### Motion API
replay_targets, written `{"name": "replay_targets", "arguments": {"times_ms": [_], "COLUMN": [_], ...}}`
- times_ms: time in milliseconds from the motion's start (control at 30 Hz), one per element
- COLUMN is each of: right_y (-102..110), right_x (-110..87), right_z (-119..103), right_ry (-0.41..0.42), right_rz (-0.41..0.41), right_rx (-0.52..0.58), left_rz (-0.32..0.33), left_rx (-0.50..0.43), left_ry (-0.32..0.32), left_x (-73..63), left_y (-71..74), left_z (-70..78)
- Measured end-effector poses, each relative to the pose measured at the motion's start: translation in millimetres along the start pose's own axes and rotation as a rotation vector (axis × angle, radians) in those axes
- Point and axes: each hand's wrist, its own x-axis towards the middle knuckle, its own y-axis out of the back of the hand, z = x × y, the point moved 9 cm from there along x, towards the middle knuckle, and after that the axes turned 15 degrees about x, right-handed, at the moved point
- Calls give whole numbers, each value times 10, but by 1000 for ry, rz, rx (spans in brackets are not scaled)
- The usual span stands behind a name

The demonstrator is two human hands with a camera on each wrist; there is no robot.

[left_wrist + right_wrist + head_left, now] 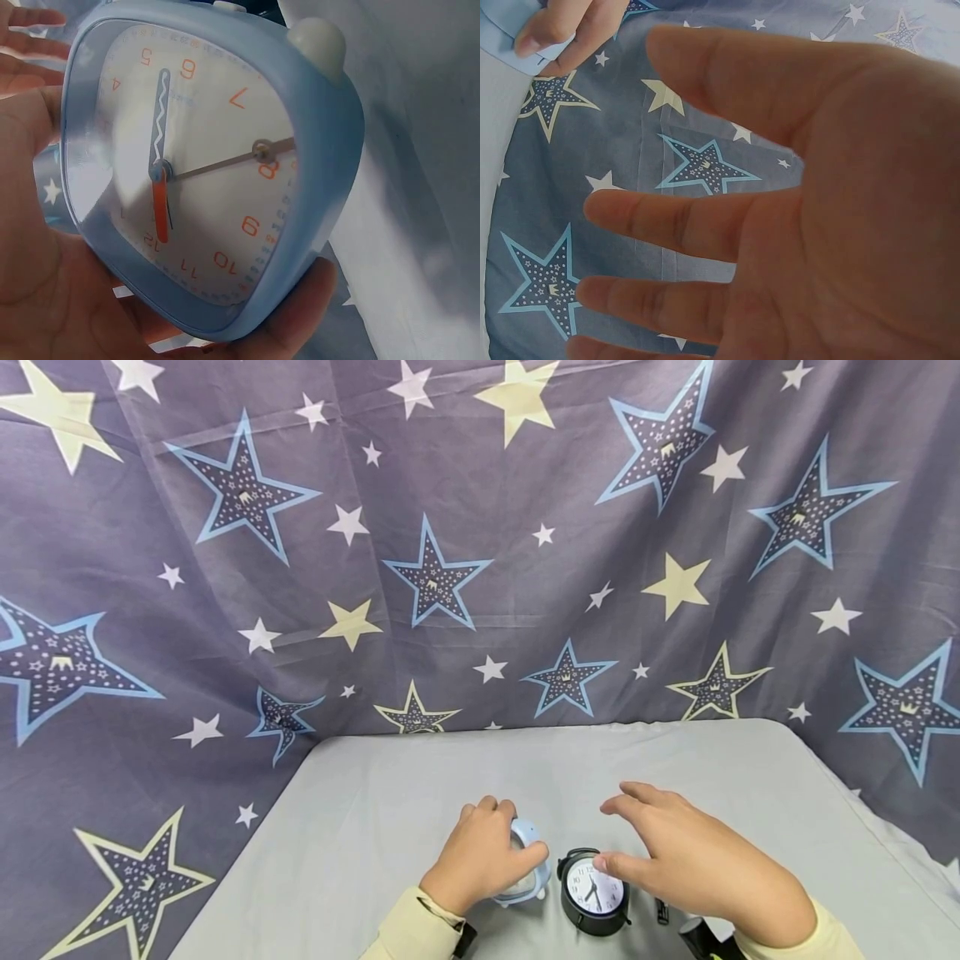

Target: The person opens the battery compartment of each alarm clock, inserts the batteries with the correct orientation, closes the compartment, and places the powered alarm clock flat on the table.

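Note:
A light blue alarm clock (531, 860) with a rounded case is in my left hand (483, 852), whose fingers and thumb grip its sides. In the left wrist view, the blue clock's white dial (202, 172) with orange numerals faces the camera, the 12 pointing downward. Just right of it is a black round alarm clock (595, 893), its white face turned up toward the head camera. My right hand (675, 852) hovers by the black clock with fingers spread and holds nothing; in the head view its thumb overlaps the face's upper right edge. The right wrist view shows these fingers (682, 225) straight and apart.
A small black battery-like cylinder (662, 912) lies right of the black clock. Part of a black object (699, 937) shows near the right cuff. Grey cloth covers the table (420, 777), and a star-patterned curtain (480, 485) hangs behind and at both sides.

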Motion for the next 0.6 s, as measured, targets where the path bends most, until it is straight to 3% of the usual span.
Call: {"name": "replay_targets", "arguments": {"times_ms": [600], "right_y": [-8], "right_x": [0], "right_z": [-3], "right_ry": [-4], "right_rz": [-5], "right_rx": [-9], "left_rz": [1], "left_rx": [-36], "left_ry": [-2], "left_x": [8], "left_y": [-8], "left_z": [-19]}}
